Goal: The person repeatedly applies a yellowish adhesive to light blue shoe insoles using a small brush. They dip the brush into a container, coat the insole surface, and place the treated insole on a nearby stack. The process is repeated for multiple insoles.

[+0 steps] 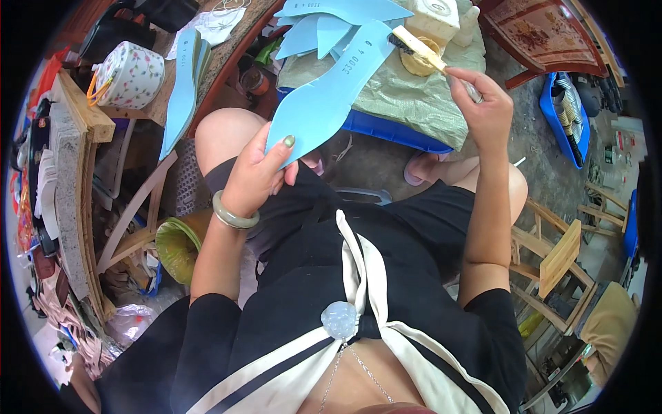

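My left hand [256,165] grips the near end of a light blue shoe insole [324,93], thumb on top. The insole points away from me and slightly right. In my right hand [479,103] is a brush [424,52] with a pale wooden handle and dark bristles. Its bristles are at the insole's far tip; whether they touch it I cannot tell. Just beneath the brush stands a round, yellowish, crusted pot [419,62], partly hidden by the handle. More blue insoles [310,36] lie in a loose pile beyond the held one.
A pale green sheet [407,100] covers the work surface over a blue crate [386,131]. On it stands a whitish block-shaped container [433,19]. Left are a flowered pot [131,76] and stacked insoles [183,90] on a table. Wooden stools [558,259] stand at right.
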Action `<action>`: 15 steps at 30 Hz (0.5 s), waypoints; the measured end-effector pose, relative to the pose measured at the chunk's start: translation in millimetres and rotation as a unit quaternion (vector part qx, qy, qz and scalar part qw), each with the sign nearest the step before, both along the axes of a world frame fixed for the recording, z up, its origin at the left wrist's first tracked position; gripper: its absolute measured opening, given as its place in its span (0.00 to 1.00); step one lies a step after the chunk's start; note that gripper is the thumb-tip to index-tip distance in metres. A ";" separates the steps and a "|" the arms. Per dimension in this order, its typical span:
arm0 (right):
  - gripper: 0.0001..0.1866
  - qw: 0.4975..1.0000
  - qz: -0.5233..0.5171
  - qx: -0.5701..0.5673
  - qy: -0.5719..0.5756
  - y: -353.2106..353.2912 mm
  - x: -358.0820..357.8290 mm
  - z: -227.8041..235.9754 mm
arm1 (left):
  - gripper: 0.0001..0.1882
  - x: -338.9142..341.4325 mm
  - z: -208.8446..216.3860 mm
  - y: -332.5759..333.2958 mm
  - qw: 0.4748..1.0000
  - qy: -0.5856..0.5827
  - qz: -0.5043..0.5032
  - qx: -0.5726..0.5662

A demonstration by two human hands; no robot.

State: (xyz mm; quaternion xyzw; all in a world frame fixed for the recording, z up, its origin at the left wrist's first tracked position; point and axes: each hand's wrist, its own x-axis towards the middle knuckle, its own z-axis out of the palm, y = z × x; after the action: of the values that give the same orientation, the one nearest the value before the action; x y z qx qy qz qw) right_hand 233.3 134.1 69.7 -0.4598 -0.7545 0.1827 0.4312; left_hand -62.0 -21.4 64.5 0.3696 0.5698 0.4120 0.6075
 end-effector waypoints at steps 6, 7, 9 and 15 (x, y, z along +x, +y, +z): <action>0.07 0.988 0.115 0.045 -0.095 19.8 8.8 20.2 | 0.15 0.4 10.0 2.6 0.998 -0.018 -0.053 -0.020; 0.07 0.983 0.140 0.040 -0.111 21.5 10.0 24.5 | 0.15 -1.3 6.4 3.6 0.998 -0.006 -0.063 -0.025; 0.07 0.976 0.176 0.044 -0.117 25.1 15.3 28.4 | 0.15 1.3 4.7 4.8 0.998 0.001 -0.063 -0.025; 0.07 0.961 0.242 0.036 -0.126 12.7 8.9 20.3 | 0.14 11.6 -1.9 9.7 0.997 0.028 -0.073 -0.028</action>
State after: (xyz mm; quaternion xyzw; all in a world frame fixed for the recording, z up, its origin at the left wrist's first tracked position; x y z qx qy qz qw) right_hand 242.2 146.8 90.0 -0.2667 -0.8976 0.1947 0.2920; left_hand -50.4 -11.7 62.6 0.4045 0.5695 0.3395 0.6299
